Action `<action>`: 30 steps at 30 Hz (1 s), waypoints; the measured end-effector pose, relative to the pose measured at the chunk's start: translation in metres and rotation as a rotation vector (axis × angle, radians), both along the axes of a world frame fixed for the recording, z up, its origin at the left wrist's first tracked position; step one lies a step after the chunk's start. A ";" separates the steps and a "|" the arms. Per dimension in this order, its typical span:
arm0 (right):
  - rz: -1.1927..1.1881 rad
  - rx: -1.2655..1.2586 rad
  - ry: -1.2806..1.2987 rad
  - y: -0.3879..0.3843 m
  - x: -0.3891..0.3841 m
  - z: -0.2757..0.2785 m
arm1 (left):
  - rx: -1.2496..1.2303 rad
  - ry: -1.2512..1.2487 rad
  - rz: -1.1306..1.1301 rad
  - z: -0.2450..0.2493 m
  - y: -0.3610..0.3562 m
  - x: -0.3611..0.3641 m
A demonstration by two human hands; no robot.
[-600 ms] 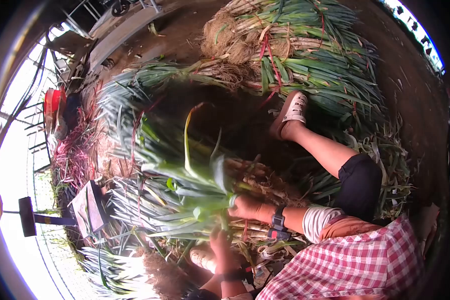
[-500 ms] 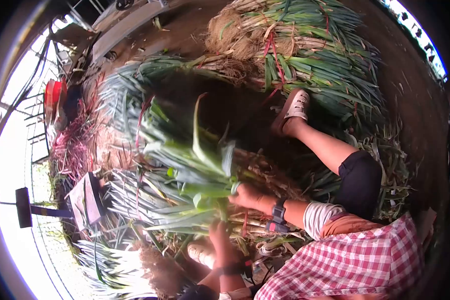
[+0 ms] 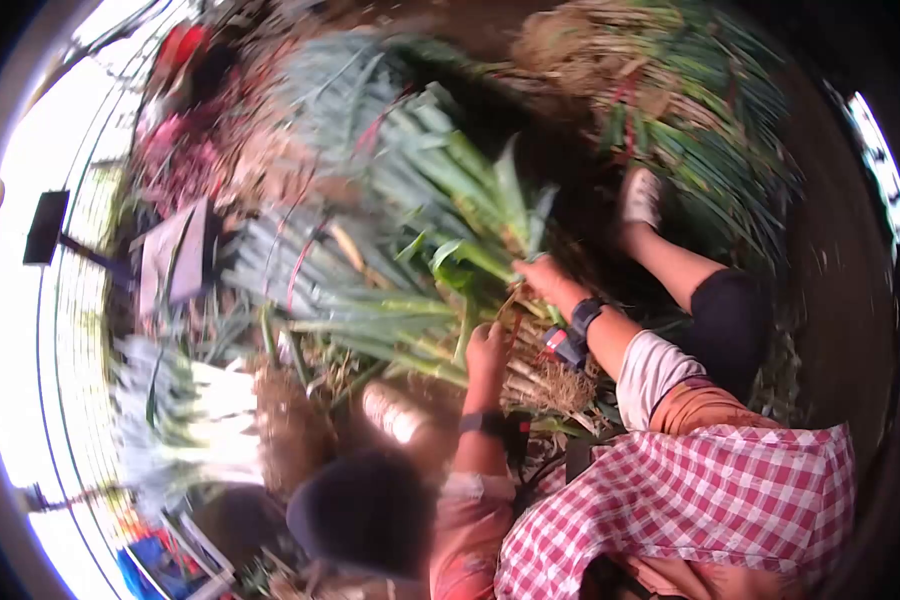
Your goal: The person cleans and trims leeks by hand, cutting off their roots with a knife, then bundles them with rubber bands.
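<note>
My right hand is closed round the stalks of a bunch of green onions, whose leaves fan out toward the upper left. Just below it, my left hand is a closed fist beside a drooping green leaf. A thin brown strand runs up from this fist toward the bunch; what the fingers grip is hidden. Under my hands lies a bundle of green onions with a red tie, its roots to the right.
Tied green onions are heaped at the upper right, near my right shoe. More white-stalked green onions lie lower left, roots toward my left shoe. A grey flat-topped object stands at left, below pinkish strands.
The view has swung, so the scene sits differently in the frame. My right hand keeps hold of the green onions. My left hand stays close below it and now shows as a fist.
</note>
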State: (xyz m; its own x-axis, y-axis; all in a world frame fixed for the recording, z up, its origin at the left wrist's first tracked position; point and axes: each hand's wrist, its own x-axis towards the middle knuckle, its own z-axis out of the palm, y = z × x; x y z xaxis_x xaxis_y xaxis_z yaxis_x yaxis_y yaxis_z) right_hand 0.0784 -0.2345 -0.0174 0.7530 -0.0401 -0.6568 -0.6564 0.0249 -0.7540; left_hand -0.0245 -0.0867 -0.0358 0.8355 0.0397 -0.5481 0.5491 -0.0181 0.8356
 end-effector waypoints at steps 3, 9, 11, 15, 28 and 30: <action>-0.029 0.001 0.001 0.002 0.007 -0.010 | 0.080 -0.102 0.148 -0.042 -0.010 0.003; 0.008 0.094 -0.005 -0.007 0.007 -0.001 | -0.174 0.004 0.124 -0.003 -0.026 0.016; 0.159 -0.001 -0.078 -0.014 0.011 0.003 | -0.334 -0.006 0.231 -0.062 -0.057 0.023; 0.176 -0.058 -0.135 -0.013 0.016 0.020 | -0.804 0.213 0.176 -0.005 -0.076 0.043; 0.707 -0.643 -0.751 -0.051 0.204 0.056 | -1.352 -0.047 0.260 0.046 -0.115 0.188; 0.638 -0.572 -0.526 -0.064 0.227 0.038 | -0.780 -0.195 0.354 0.014 -0.141 0.210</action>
State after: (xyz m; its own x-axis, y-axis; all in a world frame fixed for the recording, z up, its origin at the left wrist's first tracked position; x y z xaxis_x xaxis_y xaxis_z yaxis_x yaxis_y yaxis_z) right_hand 0.3056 -0.2983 0.0204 0.9327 0.2666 -0.2429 -0.0007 -0.6721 -0.7404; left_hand 0.1856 -0.2274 -0.0216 0.9266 -0.0117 -0.3759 0.2602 0.7417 0.6183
